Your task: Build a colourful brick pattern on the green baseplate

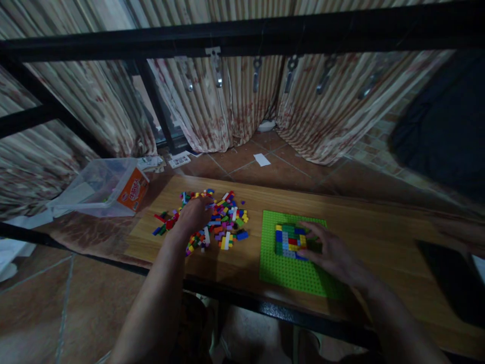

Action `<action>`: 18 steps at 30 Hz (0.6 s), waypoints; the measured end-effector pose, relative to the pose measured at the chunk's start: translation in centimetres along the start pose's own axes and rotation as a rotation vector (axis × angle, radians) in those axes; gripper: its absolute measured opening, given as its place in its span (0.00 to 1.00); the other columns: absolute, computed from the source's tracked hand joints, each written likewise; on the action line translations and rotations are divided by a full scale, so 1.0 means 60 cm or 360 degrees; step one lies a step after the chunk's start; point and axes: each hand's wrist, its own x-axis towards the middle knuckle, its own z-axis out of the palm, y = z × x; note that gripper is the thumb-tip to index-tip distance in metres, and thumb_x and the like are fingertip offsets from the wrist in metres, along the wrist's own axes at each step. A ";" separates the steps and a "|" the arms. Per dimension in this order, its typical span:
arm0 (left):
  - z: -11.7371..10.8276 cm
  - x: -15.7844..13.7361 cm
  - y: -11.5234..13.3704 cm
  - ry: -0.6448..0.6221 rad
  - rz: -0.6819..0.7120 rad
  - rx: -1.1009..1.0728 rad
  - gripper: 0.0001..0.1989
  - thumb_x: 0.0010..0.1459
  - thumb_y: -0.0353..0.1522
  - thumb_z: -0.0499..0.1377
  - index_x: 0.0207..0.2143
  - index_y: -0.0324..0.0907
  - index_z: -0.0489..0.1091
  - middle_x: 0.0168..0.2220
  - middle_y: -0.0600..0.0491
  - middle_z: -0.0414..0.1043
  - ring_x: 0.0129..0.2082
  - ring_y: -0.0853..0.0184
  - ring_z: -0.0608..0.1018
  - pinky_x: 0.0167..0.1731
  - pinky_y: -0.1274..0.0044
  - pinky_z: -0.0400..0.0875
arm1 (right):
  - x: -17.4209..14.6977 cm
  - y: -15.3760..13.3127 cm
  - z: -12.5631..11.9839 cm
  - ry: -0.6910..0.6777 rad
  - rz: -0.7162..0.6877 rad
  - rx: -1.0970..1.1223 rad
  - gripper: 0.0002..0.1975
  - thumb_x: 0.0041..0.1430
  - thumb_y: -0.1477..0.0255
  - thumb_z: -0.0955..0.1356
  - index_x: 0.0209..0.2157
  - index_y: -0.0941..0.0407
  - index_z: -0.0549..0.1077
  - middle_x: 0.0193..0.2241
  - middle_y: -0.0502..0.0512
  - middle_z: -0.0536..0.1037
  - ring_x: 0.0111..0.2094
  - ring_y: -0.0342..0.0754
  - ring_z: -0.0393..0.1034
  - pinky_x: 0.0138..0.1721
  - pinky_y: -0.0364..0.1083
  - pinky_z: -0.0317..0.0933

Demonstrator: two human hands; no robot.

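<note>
A heap of loose, many-coloured toy building bricks [223, 222] is spread over the left part of the wooden table. My left hand [195, 215] is down at this heap, its fingers bent together among the bricks; their tips are hidden, so what they hold cannot be made out. To the right lies a green baseplate [273, 275] bearing a low, roughly square brick build [290, 240] in blue, green, yellow, red and light blue. My right hand [328, 250] rests over the plate's right half, thumb and fingers apart around the right side of the build.
A clear plastic box [102, 187] with an orange label stands left of the table [235, 273]. A dark flat object [450, 278] lies at the table's right end. Behind are a black metal bar [242, 38] with hanging hooks, striped curtains [235, 106] and papers on the tiled floor.
</note>
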 end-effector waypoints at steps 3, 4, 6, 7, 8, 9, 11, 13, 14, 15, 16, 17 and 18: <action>0.002 0.003 0.002 0.0035 0.0013 -0.0030 0.16 0.58 0.33 0.55 0.47 0.38 0.73 0.42 0.44 0.77 0.42 0.60 0.78 0.45 0.73 0.71 | 0.004 0.003 -0.014 0.0277 0.0083 0.0015 0.26 0.56 0.58 0.66 0.54 0.54 0.68 0.41 0.59 0.78 0.38 0.53 0.75 0.39 0.53 0.69; 0.003 0.004 0.004 0.0049 0.0026 -0.0053 0.16 0.58 0.33 0.55 0.46 0.38 0.73 0.42 0.44 0.77 0.41 0.60 0.78 0.44 0.73 0.71 | 0.005 0.005 -0.018 0.0391 0.0103 0.0014 0.24 0.57 0.57 0.65 0.51 0.55 0.71 0.39 0.59 0.79 0.36 0.52 0.75 0.38 0.52 0.70; 0.005 0.007 0.007 0.0095 0.0050 -0.0103 0.15 0.58 0.33 0.55 0.46 0.38 0.73 0.40 0.45 0.78 0.40 0.61 0.79 0.43 0.74 0.71 | 0.006 0.008 -0.022 0.0582 0.0140 0.0014 0.21 0.58 0.57 0.64 0.46 0.56 0.74 0.38 0.59 0.80 0.34 0.52 0.76 0.36 0.51 0.70; 0.006 0.008 0.009 0.0119 0.0061 -0.0123 0.15 0.58 0.33 0.55 0.45 0.38 0.73 0.39 0.46 0.78 0.39 0.61 0.79 0.42 0.74 0.71 | 0.006 0.008 -0.023 0.0650 0.0160 0.0016 0.20 0.58 0.58 0.64 0.43 0.56 0.76 0.37 0.59 0.81 0.34 0.53 0.76 0.36 0.50 0.70; 0.007 0.009 0.011 0.0137 0.0079 -0.0141 0.14 0.58 0.33 0.55 0.45 0.39 0.73 0.39 0.47 0.78 0.39 0.62 0.79 0.42 0.75 0.70 | 0.005 0.007 -0.023 0.0700 0.0181 0.0021 0.19 0.58 0.58 0.64 0.42 0.56 0.77 0.36 0.58 0.81 0.34 0.53 0.76 0.36 0.50 0.70; 0.008 0.009 0.014 0.0145 0.0107 -0.0157 0.14 0.58 0.33 0.55 0.45 0.41 0.74 0.38 0.48 0.78 0.39 0.62 0.79 0.41 0.75 0.70 | 0.004 0.005 -0.023 0.0727 0.0199 0.0026 0.18 0.58 0.59 0.64 0.40 0.56 0.77 0.36 0.58 0.81 0.34 0.53 0.77 0.36 0.50 0.71; 0.008 0.009 0.020 0.0145 0.0163 -0.0181 0.14 0.58 0.32 0.55 0.44 0.42 0.74 0.38 0.49 0.78 0.38 0.63 0.78 0.40 0.76 0.70 | 0.001 0.000 -0.021 0.0739 0.0198 0.0050 0.17 0.58 0.60 0.64 0.39 0.55 0.78 0.35 0.57 0.82 0.34 0.53 0.77 0.36 0.49 0.71; 0.007 0.008 0.026 0.0149 0.0193 -0.0194 0.14 0.58 0.31 0.54 0.44 0.42 0.74 0.38 0.49 0.78 0.38 0.63 0.78 0.39 0.76 0.70 | -0.002 -0.003 -0.020 0.0731 0.0151 0.0065 0.16 0.58 0.61 0.64 0.38 0.54 0.78 0.35 0.56 0.82 0.35 0.52 0.77 0.36 0.49 0.71; 0.006 0.007 0.030 0.0150 0.0205 -0.0196 0.14 0.57 0.31 0.54 0.45 0.42 0.74 0.38 0.49 0.78 0.38 0.63 0.78 0.39 0.76 0.70 | -0.002 -0.003 -0.020 0.0726 0.0121 0.0064 0.15 0.58 0.61 0.64 0.38 0.54 0.78 0.36 0.56 0.82 0.35 0.52 0.77 0.37 0.49 0.71; 0.004 0.006 0.033 0.0150 0.0216 -0.0196 0.14 0.57 0.31 0.54 0.45 0.42 0.74 0.38 0.49 0.78 0.38 0.63 0.78 0.39 0.76 0.70 | -0.003 -0.003 -0.020 0.0720 0.0094 0.0062 0.15 0.58 0.61 0.64 0.38 0.54 0.78 0.36 0.56 0.82 0.36 0.52 0.77 0.38 0.49 0.70; 0.003 0.005 0.037 0.0148 0.0227 -0.0195 0.14 0.57 0.31 0.55 0.45 0.42 0.74 0.38 0.49 0.78 0.38 0.62 0.78 0.38 0.76 0.70 | -0.002 -0.004 -0.020 0.0719 0.0078 0.0061 0.14 0.58 0.61 0.64 0.37 0.54 0.78 0.36 0.56 0.81 0.36 0.52 0.77 0.39 0.49 0.70; 0.001 0.004 0.040 0.0146 0.0233 -0.0191 0.14 0.57 0.31 0.55 0.44 0.42 0.74 0.38 0.49 0.78 0.37 0.62 0.78 0.38 0.76 0.69 | -0.001 -0.006 -0.019 0.0720 0.0075 0.0068 0.14 0.58 0.61 0.64 0.37 0.54 0.78 0.36 0.56 0.81 0.36 0.52 0.77 0.39 0.49 0.70; 0.000 0.004 0.044 0.0149 0.0233 -0.0186 0.13 0.57 0.31 0.55 0.44 0.42 0.74 0.38 0.49 0.78 0.36 0.62 0.78 0.37 0.76 0.69 | -0.001 -0.011 -0.018 0.0722 0.0083 0.0088 0.14 0.58 0.61 0.65 0.36 0.54 0.78 0.36 0.56 0.81 0.36 0.52 0.76 0.40 0.49 0.70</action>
